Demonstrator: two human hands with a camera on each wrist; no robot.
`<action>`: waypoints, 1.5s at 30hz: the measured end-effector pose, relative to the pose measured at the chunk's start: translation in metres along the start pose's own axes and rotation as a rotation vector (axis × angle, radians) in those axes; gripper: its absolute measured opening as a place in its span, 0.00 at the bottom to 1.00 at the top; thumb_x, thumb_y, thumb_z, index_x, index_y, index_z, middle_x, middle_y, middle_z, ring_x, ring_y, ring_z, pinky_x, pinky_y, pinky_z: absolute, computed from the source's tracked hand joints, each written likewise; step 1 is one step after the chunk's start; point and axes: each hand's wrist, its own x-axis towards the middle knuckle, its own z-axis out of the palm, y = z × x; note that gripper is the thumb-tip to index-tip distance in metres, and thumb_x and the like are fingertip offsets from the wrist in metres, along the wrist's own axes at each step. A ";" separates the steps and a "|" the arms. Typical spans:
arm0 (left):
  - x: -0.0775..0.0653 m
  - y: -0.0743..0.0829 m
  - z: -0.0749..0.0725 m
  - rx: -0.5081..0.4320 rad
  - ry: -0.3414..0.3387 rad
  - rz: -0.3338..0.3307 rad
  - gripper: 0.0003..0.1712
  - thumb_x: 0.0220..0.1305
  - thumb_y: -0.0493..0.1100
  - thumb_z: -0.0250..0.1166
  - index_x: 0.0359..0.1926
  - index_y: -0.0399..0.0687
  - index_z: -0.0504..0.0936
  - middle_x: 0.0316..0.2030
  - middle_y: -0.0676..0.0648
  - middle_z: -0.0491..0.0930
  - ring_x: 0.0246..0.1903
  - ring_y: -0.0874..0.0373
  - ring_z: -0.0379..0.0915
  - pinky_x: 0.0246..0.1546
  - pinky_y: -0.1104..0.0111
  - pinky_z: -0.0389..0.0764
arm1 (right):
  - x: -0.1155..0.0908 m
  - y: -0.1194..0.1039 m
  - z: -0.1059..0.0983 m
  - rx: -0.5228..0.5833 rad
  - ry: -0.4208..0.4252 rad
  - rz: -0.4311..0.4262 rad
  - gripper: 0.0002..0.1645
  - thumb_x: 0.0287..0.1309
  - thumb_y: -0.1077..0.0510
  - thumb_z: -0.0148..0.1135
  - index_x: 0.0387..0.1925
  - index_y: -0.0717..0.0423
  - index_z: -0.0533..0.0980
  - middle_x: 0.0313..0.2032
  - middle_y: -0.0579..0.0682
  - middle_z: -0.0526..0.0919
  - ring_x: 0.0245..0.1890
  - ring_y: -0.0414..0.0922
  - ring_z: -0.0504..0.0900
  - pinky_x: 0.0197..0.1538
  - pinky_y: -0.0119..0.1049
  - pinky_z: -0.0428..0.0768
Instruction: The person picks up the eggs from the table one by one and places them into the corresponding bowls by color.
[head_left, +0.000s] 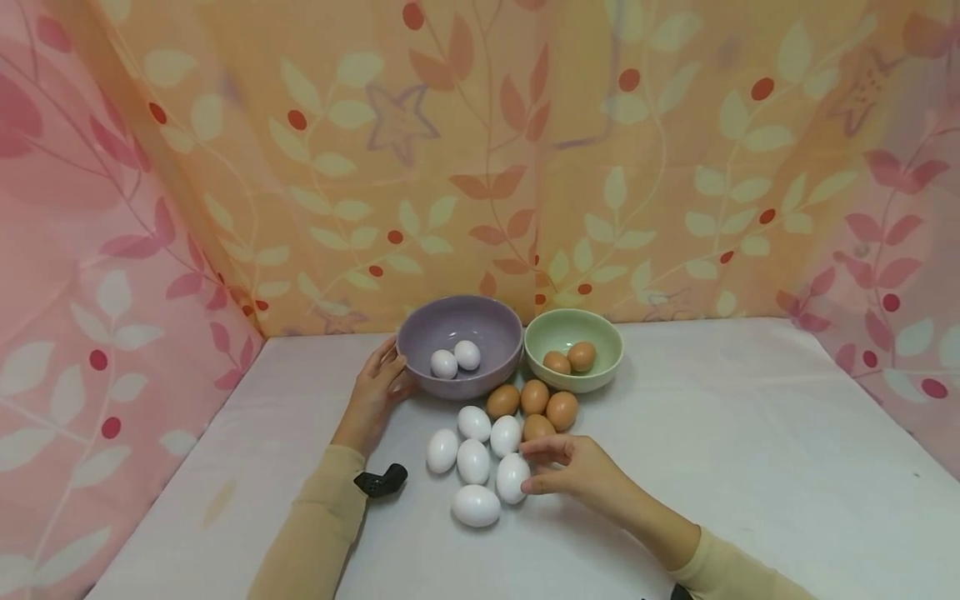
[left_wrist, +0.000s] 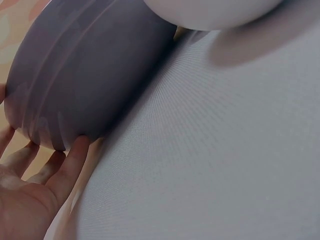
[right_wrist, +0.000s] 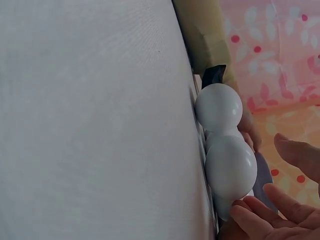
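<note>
My left hand (head_left: 377, 385) is at the left side of a purple bowl (head_left: 420, 382), fingertips resting against its outer wall; the left wrist view shows those fingers (left_wrist: 71, 165) spread along the bowl. Two white eggs (head_left: 467, 355) lie inside. My right hand (head_left: 588, 475) reaches in from the right at the nearest white egg (head_left: 512, 478), thumb and fingers apart at its right edge. In the right wrist view a gap shows between the thumb (right_wrist: 295, 152) and the other fingers, right by a white egg (right_wrist: 231, 167).
A green bowl (head_left: 577, 382) holding two brown eggs (head_left: 581, 357) stands right of the purple one. Several brown eggs (head_left: 562, 411) and several white eggs (head_left: 473, 462) lie grouped before the bowls on a white cloth (head_left: 735, 433). Patterned curtains (head_left: 480, 167) enclose the back and sides.
</note>
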 end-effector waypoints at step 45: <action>-0.001 0.001 0.002 0.014 0.000 0.000 0.34 0.76 0.40 0.53 0.78 0.53 0.53 0.78 0.48 0.51 0.72 0.50 0.58 0.53 0.63 0.79 | 0.000 0.008 -0.001 -0.030 -0.082 -0.007 0.32 0.52 0.59 0.74 0.57 0.68 0.76 0.53 0.60 0.84 0.55 0.53 0.84 0.49 0.27 0.82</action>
